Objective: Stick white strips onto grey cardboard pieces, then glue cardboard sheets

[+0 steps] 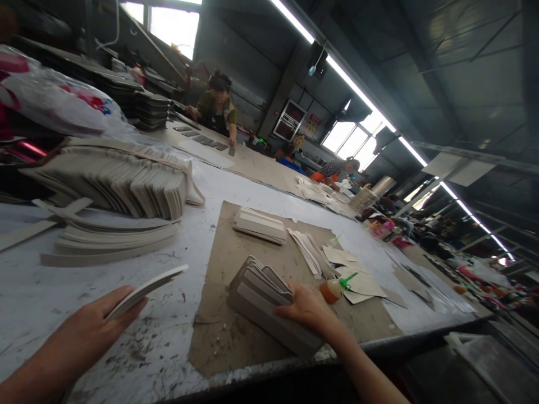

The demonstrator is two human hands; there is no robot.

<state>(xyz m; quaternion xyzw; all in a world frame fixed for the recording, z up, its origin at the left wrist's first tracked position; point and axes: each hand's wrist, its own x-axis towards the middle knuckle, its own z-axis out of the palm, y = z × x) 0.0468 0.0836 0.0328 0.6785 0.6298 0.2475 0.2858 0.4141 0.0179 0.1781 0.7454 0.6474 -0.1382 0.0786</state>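
Between the thumb and fingers of my left hand (107,317) is a small bundle of thin, pale strips (154,285), slightly curved and raised over the white tabletop. My right hand (309,306) is closed around the upper right side of a stack of grey-beige board pieces (265,308) with rounded ends. That stack stands on a brown cardboard sheet (217,328) near the table's front edge. Behind it on the same sheet lies a flatter pile of pale pieces (260,225). Loose strips (307,252) and a glue bottle with a green nozzle (332,290) sit to the right.
A long row of bundled board pieces (126,177) and a pile of curved strips (113,238) occupy the left. Pale flat sheets (362,280) lie beyond the bottle. Across the table a co-worker (217,109) handles dark pieces (206,140). The table edge (269,367) runs close in front.
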